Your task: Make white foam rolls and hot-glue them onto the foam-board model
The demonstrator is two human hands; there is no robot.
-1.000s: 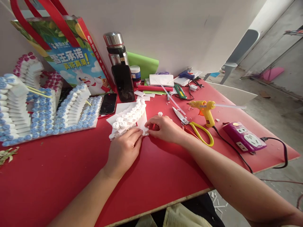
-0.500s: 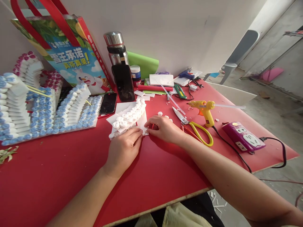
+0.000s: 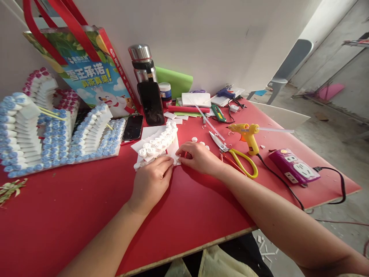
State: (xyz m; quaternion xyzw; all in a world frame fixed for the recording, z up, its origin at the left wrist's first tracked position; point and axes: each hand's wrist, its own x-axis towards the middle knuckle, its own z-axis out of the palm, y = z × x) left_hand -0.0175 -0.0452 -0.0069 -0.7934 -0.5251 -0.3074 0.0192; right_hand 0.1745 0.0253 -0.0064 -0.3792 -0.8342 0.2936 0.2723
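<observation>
A small white stepped model, edged with white rosettes, stands on a white board in front of me. My left hand is closed at the near side of the model, fingers pressed together along the board's front edge. My right hand pinches at the board's right front corner, close to the left fingertips. A small white piece shows at its fingertips, too covered to make out. Loose white rosettes lie just beyond the right hand.
Scissors with yellow handles, a yellow glue gun and a purple power strip lie to the right. Finished blue-and-white models stand left. Behind are a phone, a steel flask and a shopping bag.
The view has shifted slightly, so the background sits a little lower and the left-hand models further right. Both hands keep nearly the same place and grip at the board.
</observation>
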